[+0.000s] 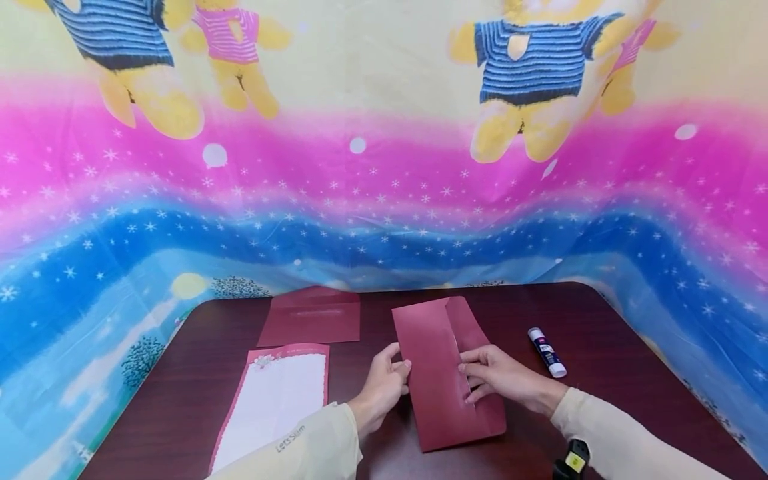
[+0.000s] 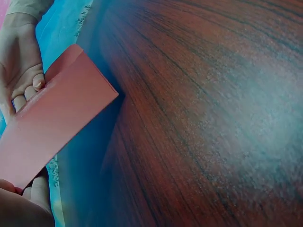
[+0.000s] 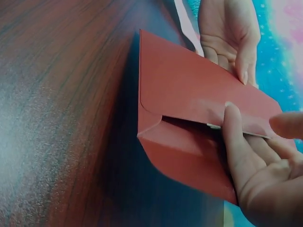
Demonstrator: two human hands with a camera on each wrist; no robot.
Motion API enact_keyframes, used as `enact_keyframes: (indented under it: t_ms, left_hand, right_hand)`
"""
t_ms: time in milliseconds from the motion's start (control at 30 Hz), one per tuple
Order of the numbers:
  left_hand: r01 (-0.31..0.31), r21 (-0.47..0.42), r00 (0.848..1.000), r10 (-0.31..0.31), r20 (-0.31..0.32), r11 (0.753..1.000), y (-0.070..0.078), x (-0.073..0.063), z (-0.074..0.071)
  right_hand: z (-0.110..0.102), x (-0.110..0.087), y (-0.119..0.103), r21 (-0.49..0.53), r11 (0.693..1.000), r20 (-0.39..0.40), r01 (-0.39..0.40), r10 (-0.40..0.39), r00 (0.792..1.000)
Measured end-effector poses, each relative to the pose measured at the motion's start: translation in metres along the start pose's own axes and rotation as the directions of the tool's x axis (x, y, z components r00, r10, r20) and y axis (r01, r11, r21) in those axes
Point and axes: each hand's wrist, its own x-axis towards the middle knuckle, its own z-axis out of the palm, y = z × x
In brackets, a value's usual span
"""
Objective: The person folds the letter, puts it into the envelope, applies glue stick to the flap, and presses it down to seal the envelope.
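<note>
A dark red envelope (image 1: pixel 429 373) is held up over the table, tilted, with its flap (image 3: pixel 184 161) folded back on the right side. My left hand (image 1: pixel 384 385) pinches the envelope's left long edge between thumb and fingers. At the opening on the other side is my right hand (image 1: pixel 501 377). Some of its fingers reach into the pocket, and another finger (image 3: pixel 232 124) lies over the pocket's edge. A thin pale paper edge (image 3: pixel 214 126) shows inside the opening; the rest of it is hidden. The left wrist view shows the envelope (image 2: pixel 61 109) between both hands.
A second dark red envelope (image 1: pixel 315 321) lies at the table's back left. In front of it is a white sheet with a red border (image 1: pixel 279 393), partly under the left sleeve. A glue stick (image 1: pixel 547 352) lies right of the right hand. Printed cloth (image 1: pixel 384 240) hangs behind the table.
</note>
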Motion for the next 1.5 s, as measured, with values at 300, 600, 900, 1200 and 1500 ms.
enact_keyframes:
  t_ms: [300, 600, 900, 1200, 1500]
  left_hand:
    - [-0.013, 0.073, 0.998, 0.008, 0.060, 0.997, -0.005, -0.003, 0.002]
    - [0.001, 0.132, 0.997, -0.011, 0.072, 0.991, -0.006, -0.008, 0.001]
    - [0.009, 0.123, 0.999, -0.014, 0.042, 0.992, -0.012, -0.009, 0.004]
    - [-0.007, 0.040, 1.000, 0.006, 0.018, 0.999, -0.012, -0.009, 0.005]
    - [0.028, -0.048, 0.996, -0.032, -0.082, 0.998, -0.007, -0.007, 0.001]
  right_hand:
    - [0.001, 0.000, 0.002, -0.227, 0.967, -0.084, 0.117, -0.140, 0.987]
    - [0.006, 0.002, 0.006, -0.418, 0.904, -0.216, 0.086, -0.191, 0.958]
    - [0.014, 0.005, 0.002, -0.580, 0.814, -0.378, -0.008, -0.261, 0.888]
    - [0.028, 0.011, 0.002, -0.735, 0.671, -0.452, -0.097, -0.377, 0.809]
    - [0.028, 0.001, 0.002, -0.781, 0.624, -0.414, -0.026, -0.485, 0.770]
